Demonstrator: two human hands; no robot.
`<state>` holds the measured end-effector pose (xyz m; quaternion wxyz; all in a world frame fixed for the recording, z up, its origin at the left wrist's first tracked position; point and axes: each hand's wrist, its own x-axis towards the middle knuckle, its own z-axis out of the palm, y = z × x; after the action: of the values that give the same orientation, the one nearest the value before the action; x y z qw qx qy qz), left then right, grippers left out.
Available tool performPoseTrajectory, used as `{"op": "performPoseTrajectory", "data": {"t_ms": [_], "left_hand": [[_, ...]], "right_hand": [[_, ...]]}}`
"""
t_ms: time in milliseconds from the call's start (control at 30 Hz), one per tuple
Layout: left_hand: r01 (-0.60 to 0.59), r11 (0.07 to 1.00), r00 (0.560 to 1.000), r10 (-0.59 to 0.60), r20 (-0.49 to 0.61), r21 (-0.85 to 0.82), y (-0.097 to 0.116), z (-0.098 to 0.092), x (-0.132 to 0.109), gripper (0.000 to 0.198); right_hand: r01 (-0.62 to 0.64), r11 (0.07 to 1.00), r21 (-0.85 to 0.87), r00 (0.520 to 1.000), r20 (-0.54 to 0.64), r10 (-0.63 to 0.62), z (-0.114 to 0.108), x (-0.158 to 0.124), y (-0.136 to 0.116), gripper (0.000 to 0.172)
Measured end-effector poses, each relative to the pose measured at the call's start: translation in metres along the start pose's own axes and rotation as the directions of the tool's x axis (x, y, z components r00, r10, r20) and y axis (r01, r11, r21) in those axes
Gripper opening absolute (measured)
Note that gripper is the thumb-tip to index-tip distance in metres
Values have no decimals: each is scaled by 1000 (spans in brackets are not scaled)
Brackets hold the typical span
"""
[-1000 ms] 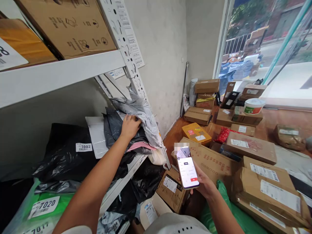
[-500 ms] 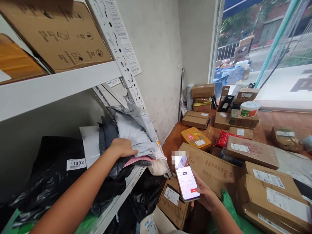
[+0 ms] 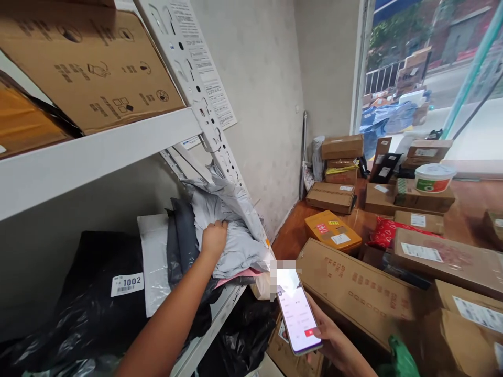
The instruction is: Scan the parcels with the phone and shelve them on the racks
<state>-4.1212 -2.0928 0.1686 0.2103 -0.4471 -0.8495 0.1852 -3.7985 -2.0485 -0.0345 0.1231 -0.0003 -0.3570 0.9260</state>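
Note:
My left hand [image 3: 215,240] is closed on a pale grey plastic mailer bag [image 3: 238,243] at the right end of the shelf, with its fingertips partly hidden in the folds. In my right hand [image 3: 329,335] is a lit smartphone [image 3: 297,317], its screen towards me and the thumb over a red button. Dark grey mailers [image 3: 182,243] and a white parcel [image 3: 154,262] stand left of my left hand. Farther left sits a black bag [image 3: 94,293] with a label reading 1002. Something pink [image 3: 245,273] shows under the grey mailer.
The white shelf upright [image 3: 214,125] rises just beyond my left hand, and an upper beam [image 3: 102,149] carries cardboard boxes [image 3: 106,68]. Below the shelf lie black bags [image 3: 239,335]. Many cartons cover the floor on the right, including a long box [image 3: 353,288] and an orange box [image 3: 333,230].
My left hand has shifted from the grey mailer's near-left edge onto its surface, with the fingers now curled on it. The phone stays in my right hand; the view has shifted slightly.

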Motion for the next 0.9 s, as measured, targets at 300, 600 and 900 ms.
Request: {"op": "performPoseTrajectory", "data": {"t_ms": [300,600,900], "left_hand": [[6,1000,996,-7,86,11,3,-2,-49,55],[271,955,936,-233,263,-118,7,-9,-64,71],[355,850,880,-164,445,-388,14,-34,-89,67]], "right_hand": [[-24,999,43,997,71,21,11,15,-11,122],[59,998,19,968,243,-62,68,101,-39,87],[145,989,40,948,279,-151,120,160,-57,64]]}}
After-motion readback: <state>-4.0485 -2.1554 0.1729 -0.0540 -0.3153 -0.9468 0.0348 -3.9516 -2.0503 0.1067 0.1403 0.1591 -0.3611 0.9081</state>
